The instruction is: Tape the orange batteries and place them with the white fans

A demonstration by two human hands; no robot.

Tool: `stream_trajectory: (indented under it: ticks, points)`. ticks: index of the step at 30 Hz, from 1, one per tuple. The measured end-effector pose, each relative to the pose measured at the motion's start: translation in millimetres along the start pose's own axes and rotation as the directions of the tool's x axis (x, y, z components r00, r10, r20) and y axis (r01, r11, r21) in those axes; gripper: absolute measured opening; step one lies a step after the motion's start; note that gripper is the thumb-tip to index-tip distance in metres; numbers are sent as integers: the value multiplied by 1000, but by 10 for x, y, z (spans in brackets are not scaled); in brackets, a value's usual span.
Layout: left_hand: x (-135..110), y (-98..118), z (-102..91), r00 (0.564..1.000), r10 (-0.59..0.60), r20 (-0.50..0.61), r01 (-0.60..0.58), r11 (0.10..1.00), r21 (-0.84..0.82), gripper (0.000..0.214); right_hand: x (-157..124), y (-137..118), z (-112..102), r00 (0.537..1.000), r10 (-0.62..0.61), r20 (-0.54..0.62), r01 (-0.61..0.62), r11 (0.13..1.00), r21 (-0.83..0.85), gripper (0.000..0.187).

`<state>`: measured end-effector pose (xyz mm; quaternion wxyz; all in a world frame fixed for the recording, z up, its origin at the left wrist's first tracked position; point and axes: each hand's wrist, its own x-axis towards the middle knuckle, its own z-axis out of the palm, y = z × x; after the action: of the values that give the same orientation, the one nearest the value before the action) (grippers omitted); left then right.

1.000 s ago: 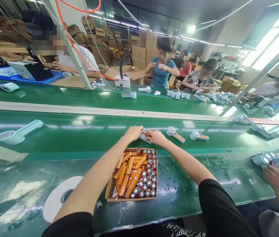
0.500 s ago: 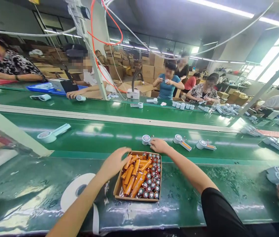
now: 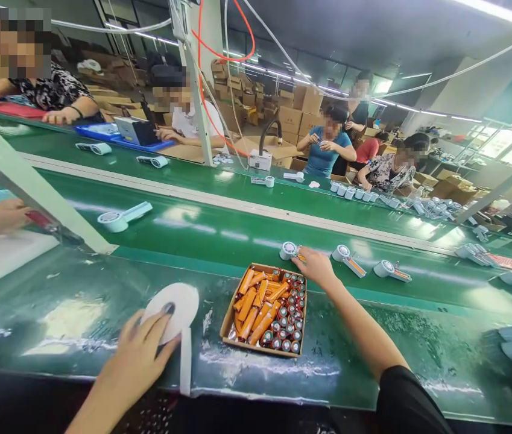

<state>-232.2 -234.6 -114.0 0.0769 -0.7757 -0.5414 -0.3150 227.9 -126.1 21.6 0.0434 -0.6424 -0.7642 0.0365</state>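
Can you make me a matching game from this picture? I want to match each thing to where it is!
Column 1
1. Left hand
2. Orange batteries
3. Roll of white tape
4. Right hand

Column 2
A. Lying flat, with a white strip trailing from it
B. Stretched past the cardboard box, over the green conveyor belt
C. Resting on the tape roll
D. Packed inside the box

Right pairs: 1-C, 2-D, 3-A, 4-B

Matt cardboard tray (image 3: pixel 256 346), glossy orange plastic-wrapped batteries (image 3: pixel 249 307), smooth glossy green belt (image 3: pixel 210 253)
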Motion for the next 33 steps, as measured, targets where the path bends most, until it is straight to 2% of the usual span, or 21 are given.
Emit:
stream_trajectory:
  ticks: [2, 3, 5, 7, 10, 13, 14, 16, 17, 18, 19, 21, 22, 23, 24, 26, 28, 29, 30, 31, 33]
  points:
    - [241, 458, -117, 991, 47, -124, -53, 998, -45, 35, -197, -208, -69, 994, -112, -16, 112, 966, 232, 39]
    - [357, 699, -193, 983, 79, -167, -91, 994, -67, 37, -300, -334, -88, 977, -213, 15, 189, 894, 406, 44]
    - [570, 1116, -343, 962, 131, -239, -162, 980, -116, 44, -503, -601, -107, 885, -452, 109, 239, 642, 729, 58]
    - [731, 1367, -445, 940, 174, -293, -231, 957, -174, 50, -688, -843, -113, 749, -635, 189, 166, 456, 874, 64]
    - [782, 1422, -491, 938, 179, -297, -259, 932, -255, 50, -924, -1085, -86, 588, -778, 222, 101, 343, 934, 56]
    - [631, 1272, -465, 968, 60, -243, -140, 935, -326, 50, -1090, -1189, 9, 454, -860, 231, 56, 286, 957, 58]
    - [564, 1212, -448, 976, -11, -219, -70, 931, -358, 51, -1115, -1202, 43, 415, -879, 235, 81, 293, 953, 55]
    - [436, 1105, -407, 972, -172, -159, 87, 895, -437, 55, -1088, -1194, 84, 354, -904, 240, 253, 340, 906, 47]
    - [382, 1065, -386, 962, -245, -124, 160, 867, -472, 56, -1028, -1173, 81, 357, -903, 238, 370, 370, 852, 42]
    - [334, 1036, -365, 948, -304, -95, 218, 837, -501, 56, -936, -1140, 63, 398, -889, 228, 477, 413, 776, 37]
    - [295, 1018, -346, 934, -349, -73, 262, 811, -523, 56, -815, -1099, 33, 475, -856, 205, 559, 473, 681, 30]
    - [238, 1016, -318, 914, -401, -63, 306, 784, -540, 55, -519, -1006, -39, 658, -740, 142, 615, 636, 466, 19]
    - [221, 1028, -309, 915, -398, -63, 306, 787, -536, 55, -369, -963, -68, 721, -681, 127, 608, 710, 356, 23]
    - [210, 1044, -304, 924, -378, -62, 291, 798, -527, 54, -232, -928, -85, 754, -643, 136, 601, 758, 253, 32]
    - [205, 1061, -303, 937, -345, -58, 269, 815, -513, 52, -118, -901, -90, 758, -630, 169, 608, 776, 169, 40]
    - [208, 1088, -307, 965, -258, -49, 205, 857, -473, 47, 25, -866, -71, 714, -654, 251, 656, 750, 88, 49]
    - [217, 1097, -318, 984, -171, -56, 132, 898, -421, 43, 62, -838, -48, 666, -696, 268, 697, 709, 108, 45]
    - [221, 1096, -324, 988, -138, -67, 101, 916, -387, 41, 51, -819, -48, 662, -706, 251, 695, 704, 146, 42]
    - [224, 1095, -331, 991, -110, -81, 75, 934, -348, 40, 27, -796, -60, 678, -702, 217, 672, 712, 203, 38]
    - [228, 1097, -338, 992, -86, -97, 52, 950, -307, 39, -9, -773, -83, 714, -679, 168, 625, 727, 285, 36]
    - [239, 1114, -353, 991, -40, -127, 9, 973, -231, 41, -104, -741, -149, 821, -570, 49, 467, 717, 517, 35]
